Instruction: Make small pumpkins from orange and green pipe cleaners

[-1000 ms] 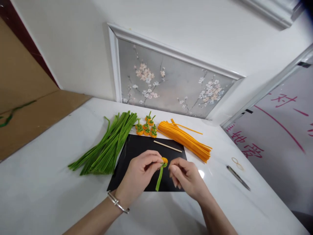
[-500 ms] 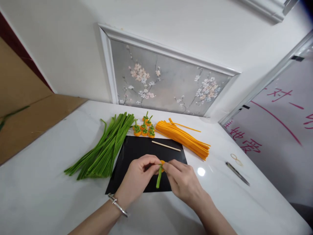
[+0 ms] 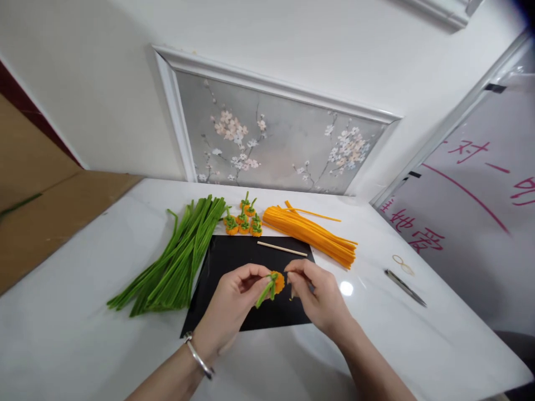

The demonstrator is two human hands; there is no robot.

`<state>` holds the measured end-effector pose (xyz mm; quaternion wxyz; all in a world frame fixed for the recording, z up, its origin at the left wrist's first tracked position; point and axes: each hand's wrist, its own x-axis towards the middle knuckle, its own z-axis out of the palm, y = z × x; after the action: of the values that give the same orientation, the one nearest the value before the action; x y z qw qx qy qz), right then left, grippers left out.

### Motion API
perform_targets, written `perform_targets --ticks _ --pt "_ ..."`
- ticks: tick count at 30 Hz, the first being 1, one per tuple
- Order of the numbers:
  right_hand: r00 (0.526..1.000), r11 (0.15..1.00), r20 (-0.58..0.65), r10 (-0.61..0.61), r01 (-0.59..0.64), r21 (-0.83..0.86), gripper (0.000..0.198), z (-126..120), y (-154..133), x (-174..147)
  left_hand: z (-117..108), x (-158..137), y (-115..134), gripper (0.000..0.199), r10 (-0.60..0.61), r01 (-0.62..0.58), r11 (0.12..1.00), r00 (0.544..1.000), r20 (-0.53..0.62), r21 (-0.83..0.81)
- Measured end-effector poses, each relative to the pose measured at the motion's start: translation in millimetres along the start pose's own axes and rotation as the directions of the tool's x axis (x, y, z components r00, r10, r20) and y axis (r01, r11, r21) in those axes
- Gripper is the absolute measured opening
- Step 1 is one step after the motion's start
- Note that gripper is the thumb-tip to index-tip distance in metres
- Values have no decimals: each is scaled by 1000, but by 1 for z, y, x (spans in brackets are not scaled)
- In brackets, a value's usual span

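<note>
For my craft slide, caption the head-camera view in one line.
Left hand pinches an orange-and-green piece above a black sheet, the right hand just beside it.

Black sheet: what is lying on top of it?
A pale stick lies near the far edge of the black sheet. The left hand holds an orange-and-green piece above it, the right hand beside that piece. Whatever the hands cover cannot be seen.

On my feed there's a framed blossom picture (image 3: 288, 133) on the wall (image 3: 104, 94) at 12 o'clock, plus a whiteboard (image 3: 476, 245) with pink handwriting (image 3: 472, 148) around 3. Also got brown cardboard (image 3: 45, 223) over at 9.
</note>
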<state>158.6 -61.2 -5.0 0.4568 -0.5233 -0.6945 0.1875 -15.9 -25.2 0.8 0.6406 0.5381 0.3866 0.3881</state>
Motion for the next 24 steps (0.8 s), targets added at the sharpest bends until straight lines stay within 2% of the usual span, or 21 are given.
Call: perform_targets --ticks 2,5,11,14,17,20,24 --pt "998 996 -9 64 -63 55 14 3 -2 -2 2 0 1 16 -36 34 997 999 -23 -67" --pt "996 993 -17 82 -80 85 8 9 -7 -5 5 -1 4 19 -73 65 988 996 -52 -137" --pt "997 997 -63 -49 53 64 6 15 -7 -5 8 -2 7 26 -147 141 956 989 -6 -257" --pt "999 998 -28 -44 45 37 9 10 -4 -4 6 -1 3 24 -99 98 982 995 -1 -160" --pt "1000 999 1 -28 28 19 12 7 -3 -3 4 1 -2 15 32 -33 999 998 45 18" --pt "998 998 7 -67 67 -16 12 6 -3 -2 2 2 -6 8 137 -145 981 988 67 127" --pt "993 991 -9 -119 118 -64 12 8 -6 -3 2 2 -9 2 210 -215 946 977 47 242"
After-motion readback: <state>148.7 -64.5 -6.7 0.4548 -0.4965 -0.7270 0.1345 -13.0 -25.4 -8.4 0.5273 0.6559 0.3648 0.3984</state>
